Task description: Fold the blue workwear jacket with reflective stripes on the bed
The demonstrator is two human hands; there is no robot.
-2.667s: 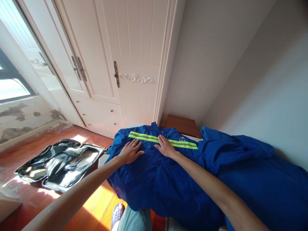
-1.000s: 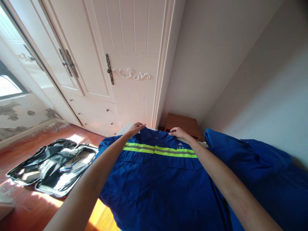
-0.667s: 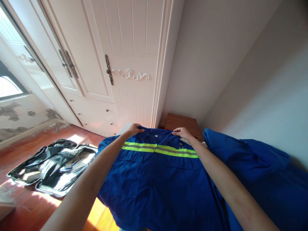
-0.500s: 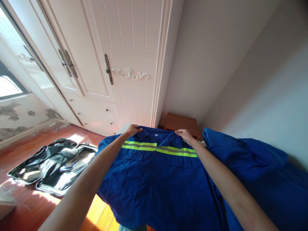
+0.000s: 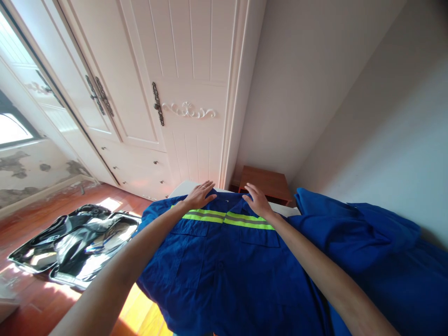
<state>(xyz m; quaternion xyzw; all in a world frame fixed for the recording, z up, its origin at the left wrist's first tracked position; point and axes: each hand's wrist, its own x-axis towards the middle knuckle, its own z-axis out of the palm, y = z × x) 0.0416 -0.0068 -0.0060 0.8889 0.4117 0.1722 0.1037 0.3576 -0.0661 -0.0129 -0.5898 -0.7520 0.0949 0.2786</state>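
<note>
A blue work jacket point(image 5: 241, 266) lies spread out with its collar at the far end and a yellow-and-grey reflective band point(image 5: 245, 220) across the chest. Over the left side of the collar, my left hand point(image 5: 200, 195) is open, fingers extended and thumb apart. My right hand point(image 5: 257, 200) is open too, at the right side of the collar, its fingers pointing up and left. Neither hand grips the cloth. Whether the palms touch it is hard to tell. To the right lies a heap of more blue cloth point(image 5: 357, 233).
White wardrobe doors point(image 5: 196, 154) rise behind the jacket. A small brown wooden cabinet point(image 5: 265, 179) stands by the wall. On the floor at the left, an open suitcase point(image 5: 73, 245) holds clothes. Part of a white surface point(image 5: 185, 187) shows beyond the collar.
Both hands have let go of the collar and opened, moving slightly toward each other. The collar now lies flatter and lower.
</note>
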